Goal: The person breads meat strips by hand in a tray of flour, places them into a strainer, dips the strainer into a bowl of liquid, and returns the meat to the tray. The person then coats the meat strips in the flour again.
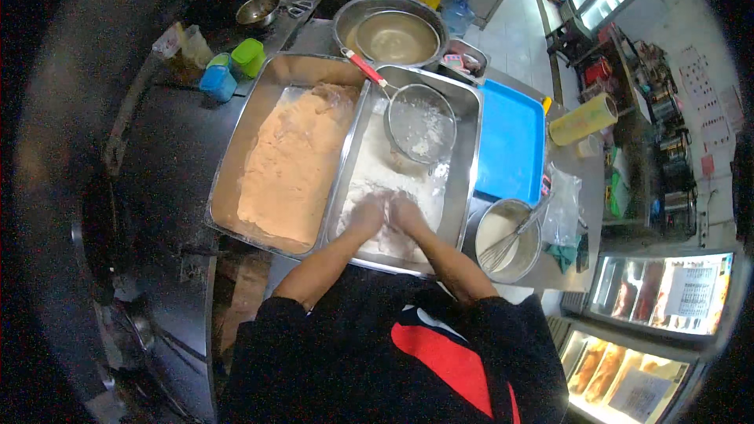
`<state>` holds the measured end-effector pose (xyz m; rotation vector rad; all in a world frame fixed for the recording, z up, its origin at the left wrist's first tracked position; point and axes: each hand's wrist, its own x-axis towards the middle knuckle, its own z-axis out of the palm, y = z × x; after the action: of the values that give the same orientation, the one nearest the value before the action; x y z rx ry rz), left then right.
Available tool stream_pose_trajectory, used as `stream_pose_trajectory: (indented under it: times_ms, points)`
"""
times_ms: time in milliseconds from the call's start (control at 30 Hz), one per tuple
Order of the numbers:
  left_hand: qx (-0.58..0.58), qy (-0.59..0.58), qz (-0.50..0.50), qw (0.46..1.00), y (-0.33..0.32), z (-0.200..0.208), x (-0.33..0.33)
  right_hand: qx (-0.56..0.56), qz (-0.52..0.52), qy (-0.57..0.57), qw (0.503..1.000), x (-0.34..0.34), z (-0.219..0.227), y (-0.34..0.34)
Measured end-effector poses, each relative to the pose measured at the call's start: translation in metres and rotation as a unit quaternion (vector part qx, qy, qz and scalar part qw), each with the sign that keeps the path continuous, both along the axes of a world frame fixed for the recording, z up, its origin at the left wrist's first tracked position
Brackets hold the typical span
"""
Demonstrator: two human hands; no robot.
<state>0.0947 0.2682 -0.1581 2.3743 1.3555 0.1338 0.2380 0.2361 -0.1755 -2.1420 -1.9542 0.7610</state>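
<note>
Both my hands are in a deep metal tray (460,202) of white flour (365,165). My left hand (367,215) and my right hand (405,213) are close together near the tray's front end, dusted with flour. Their fingers are blurred and partly sunk in the flour, so I cannot see whether they grip anything. Beyond them, a round mesh sieve (422,122) with a red handle (364,67) rests across the tray's far part, with white lumps on its mesh. On the left, touching this tray, stands a second metal tray (228,180) of orange-tinted powder (290,173).
A metal pot (528,263) with pale batter and a whisk (503,245) stands close on the right. Behind it lies a blue tray (509,145). A large metal basin (345,23) sits at the back; blue (217,82) and green containers (249,57) stand at the back left.
</note>
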Motion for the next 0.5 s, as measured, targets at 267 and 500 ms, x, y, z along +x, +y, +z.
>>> stream_pose_trajectory:
  times_ms: [267, 500]
  points:
    - [-0.105, 0.131, -0.081, 0.982, 0.018, 0.055, -0.02, -0.08, 0.01, -0.014, 0.997, 0.036, 0.047, -0.014]
    - [-0.14, 0.235, -0.178, 0.945, 0.007, 0.072, -0.03, -0.16, 0.132, -0.033, 0.978, 0.029, 0.132, -0.024]
